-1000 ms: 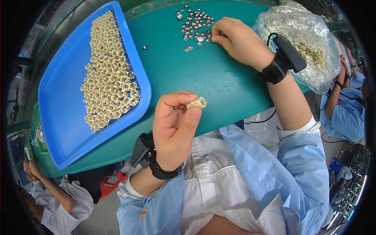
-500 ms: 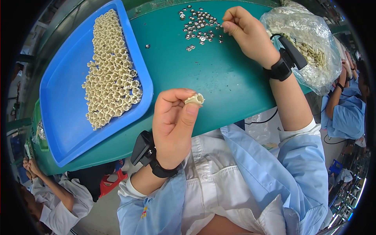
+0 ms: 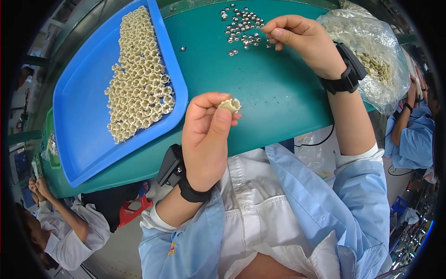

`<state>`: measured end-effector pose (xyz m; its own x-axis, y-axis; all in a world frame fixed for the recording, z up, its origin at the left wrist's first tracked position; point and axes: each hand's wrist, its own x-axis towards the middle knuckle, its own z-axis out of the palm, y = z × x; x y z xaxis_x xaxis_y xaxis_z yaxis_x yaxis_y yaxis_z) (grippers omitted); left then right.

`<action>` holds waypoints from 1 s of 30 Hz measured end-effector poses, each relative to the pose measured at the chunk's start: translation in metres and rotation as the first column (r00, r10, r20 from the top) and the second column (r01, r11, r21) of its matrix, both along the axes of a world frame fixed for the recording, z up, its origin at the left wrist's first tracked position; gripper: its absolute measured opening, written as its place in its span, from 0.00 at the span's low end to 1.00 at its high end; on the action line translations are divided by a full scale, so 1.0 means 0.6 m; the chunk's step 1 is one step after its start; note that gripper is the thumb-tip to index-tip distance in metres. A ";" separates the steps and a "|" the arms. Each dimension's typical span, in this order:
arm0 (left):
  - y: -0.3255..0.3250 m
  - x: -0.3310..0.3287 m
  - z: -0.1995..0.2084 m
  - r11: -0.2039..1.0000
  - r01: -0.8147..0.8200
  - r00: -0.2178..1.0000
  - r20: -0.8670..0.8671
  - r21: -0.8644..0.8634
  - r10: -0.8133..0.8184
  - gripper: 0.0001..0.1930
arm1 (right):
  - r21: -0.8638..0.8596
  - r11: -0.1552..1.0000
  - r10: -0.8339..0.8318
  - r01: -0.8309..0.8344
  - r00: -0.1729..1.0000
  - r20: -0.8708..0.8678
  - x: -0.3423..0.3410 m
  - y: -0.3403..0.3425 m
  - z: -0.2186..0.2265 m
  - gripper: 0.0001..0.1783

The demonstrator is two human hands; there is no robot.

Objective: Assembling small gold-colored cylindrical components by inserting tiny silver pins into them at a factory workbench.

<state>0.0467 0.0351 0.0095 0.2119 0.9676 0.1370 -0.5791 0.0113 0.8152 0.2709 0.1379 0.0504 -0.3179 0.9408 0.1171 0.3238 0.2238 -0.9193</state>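
Observation:
Between the thumb and fingers of my left hand (image 3: 204,139) is a small cream plastic ring with a notched rim (image 3: 231,106), its opening tipped up to the right. My right hand (image 3: 302,44) is over the far side of the green table (image 3: 269,88), at the right edge of a scatter of small shiny metal discs (image 3: 242,23). Its thumb and index finger come close together; whether a disc lies between them is too small to make out. Many more cream rings (image 3: 139,88) cover part of a blue tray (image 3: 81,139) on the left.
A clear plastic bag (image 3: 376,42) with cream pieces inside stands right of my right forearm. One stray disc (image 3: 183,49) lies between the tray and the scatter. Other people are at both sides: a sleeve (image 3: 416,135) at right, hands (image 3: 39,188) at left.
My right hand has come slightly lower, its thumb and fingers now reaching left at the discs' edge. My left hand keeps hold of the ring. The whole view has shifted slightly.

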 end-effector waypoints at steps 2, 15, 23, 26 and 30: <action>0.000 -0.001 0.000 1.000 -0.010 1.000 0.009 -0.017 0.010 0.11 | -0.019 0.999 0.046 -0.047 0.997 -0.060 -0.015 -0.012 0.013 0.10; 0.003 0.002 -0.003 0.999 -0.018 0.999 0.036 -0.036 0.019 0.12 | -0.176 0.958 0.186 -0.227 0.957 -0.220 -0.101 -0.105 0.041 0.05; 0.000 0.002 -0.004 0.999 -0.047 0.999 -0.004 -0.011 0.047 0.11 | -0.178 0.941 0.263 -0.289 0.952 -0.157 -0.108 -0.107 0.034 0.05; 0.000 0.004 -0.003 0.999 -0.049 0.999 0.011 -0.016 0.049 0.11 | -0.115 0.957 0.256 -0.267 0.961 -0.101 -0.108 -0.108 0.030 0.05; -0.003 0.004 0.002 0.999 -0.038 0.999 -0.008 -0.034 0.038 0.12 | -0.036 0.957 0.287 -0.287 0.958 -0.011 -0.108 -0.112 0.024 0.04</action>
